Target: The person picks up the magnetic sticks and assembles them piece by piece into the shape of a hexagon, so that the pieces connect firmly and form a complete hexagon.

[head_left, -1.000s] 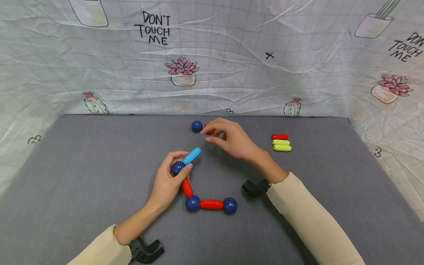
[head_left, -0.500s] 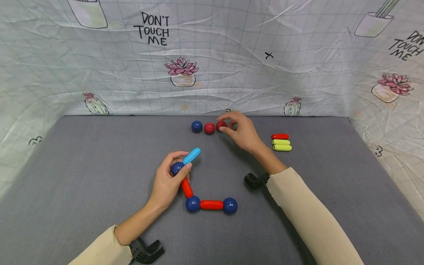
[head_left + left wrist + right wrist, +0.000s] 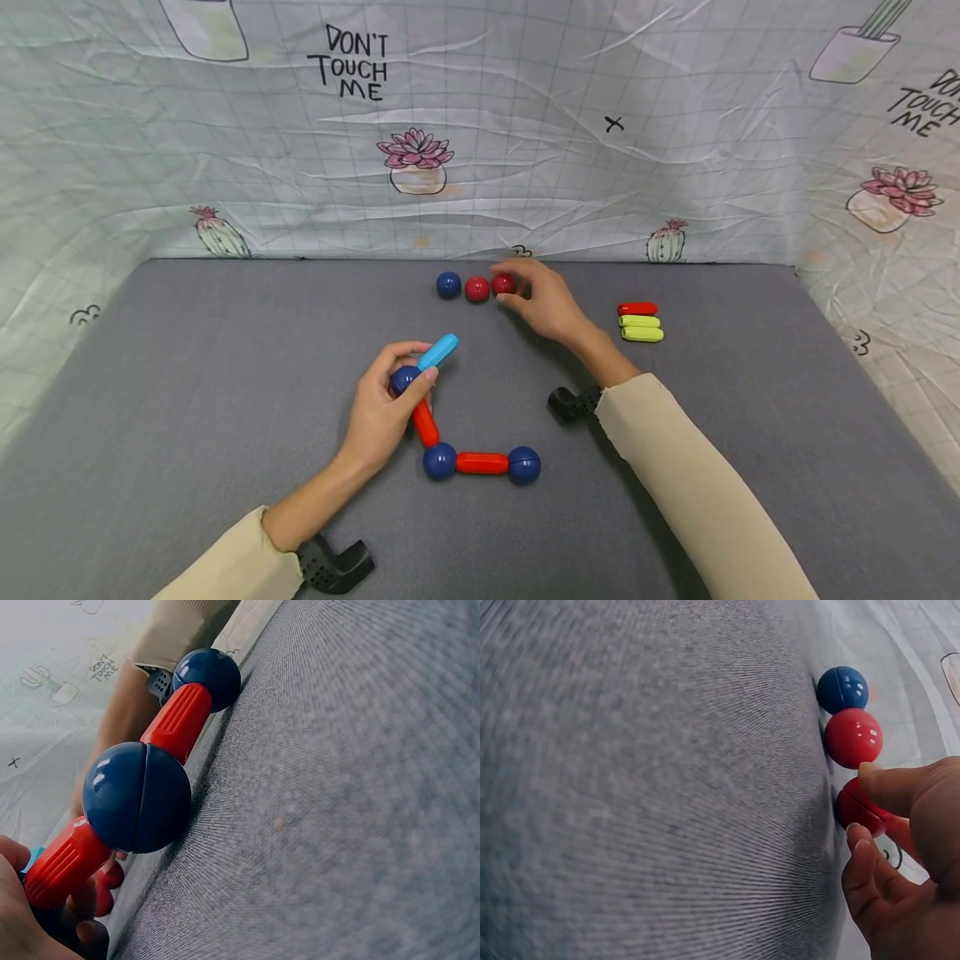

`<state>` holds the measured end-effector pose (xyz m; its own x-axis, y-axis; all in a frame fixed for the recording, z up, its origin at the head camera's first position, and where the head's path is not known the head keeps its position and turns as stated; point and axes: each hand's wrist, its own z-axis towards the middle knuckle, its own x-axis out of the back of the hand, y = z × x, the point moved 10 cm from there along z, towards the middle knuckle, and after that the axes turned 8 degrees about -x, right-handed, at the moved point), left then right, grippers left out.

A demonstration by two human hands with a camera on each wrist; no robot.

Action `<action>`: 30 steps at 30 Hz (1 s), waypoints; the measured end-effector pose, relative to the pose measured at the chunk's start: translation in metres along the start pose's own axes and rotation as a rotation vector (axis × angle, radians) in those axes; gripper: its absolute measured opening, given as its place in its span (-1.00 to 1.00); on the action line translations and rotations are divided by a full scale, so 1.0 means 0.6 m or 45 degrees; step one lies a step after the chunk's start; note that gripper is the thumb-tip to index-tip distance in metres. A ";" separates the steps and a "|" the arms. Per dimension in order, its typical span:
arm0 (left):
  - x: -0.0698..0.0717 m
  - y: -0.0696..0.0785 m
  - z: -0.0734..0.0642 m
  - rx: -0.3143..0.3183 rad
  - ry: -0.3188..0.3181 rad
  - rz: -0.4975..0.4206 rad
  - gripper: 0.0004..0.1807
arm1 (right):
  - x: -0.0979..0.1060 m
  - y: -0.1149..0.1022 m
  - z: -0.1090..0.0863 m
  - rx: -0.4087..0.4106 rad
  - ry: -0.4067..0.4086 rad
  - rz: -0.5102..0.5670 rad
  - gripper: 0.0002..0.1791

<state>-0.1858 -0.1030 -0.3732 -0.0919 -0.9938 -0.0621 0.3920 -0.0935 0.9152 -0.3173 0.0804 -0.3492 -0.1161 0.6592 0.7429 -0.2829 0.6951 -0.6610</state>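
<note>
My left hand (image 3: 381, 412) grips the blue ball (image 3: 403, 379) at the upper corner of a stick-and-ball chain. From this ball a light blue rod (image 3: 438, 352) points up and right, its far end free. A red rod (image 3: 426, 425) runs down to a second blue ball (image 3: 136, 796); another red rod (image 3: 482, 463) joins that to a third blue ball (image 3: 524, 465). At the back, my right hand (image 3: 546, 302) has thumb and forefinger around the rightmost red ball (image 3: 859, 808). Beside it sit another red ball (image 3: 477, 289) and a loose blue ball (image 3: 448, 285).
To the right lie a loose red rod (image 3: 637, 308) and two yellow-green rods (image 3: 641, 328), stacked side by side. A printed white cloth (image 3: 525, 183) rises behind the grey table (image 3: 225, 375) and along its sides.
My right hand has moved right, from over the red balls to the rightmost one, and its fingers have closed around it. The left hand and the chain hold still.
</note>
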 end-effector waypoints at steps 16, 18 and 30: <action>0.001 -0.001 0.000 0.019 -0.008 0.036 -0.70 | 0.008 0.017 -0.013 -0.091 0.021 0.037 -0.61; 0.000 0.000 0.000 0.016 -0.010 0.035 -0.70 | 0.017 0.018 -0.019 -0.112 0.040 0.096 -0.60; 0.001 0.001 0.000 0.008 -0.009 0.049 -0.71 | 0.033 -0.002 -0.054 -0.062 0.035 0.224 -0.58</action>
<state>-0.1856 -0.1036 -0.3725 -0.0831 -0.9962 -0.0243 0.3893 -0.0549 0.9195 -0.2886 0.1019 -0.3372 -0.1334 0.7790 0.6126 -0.2137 0.5810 -0.7853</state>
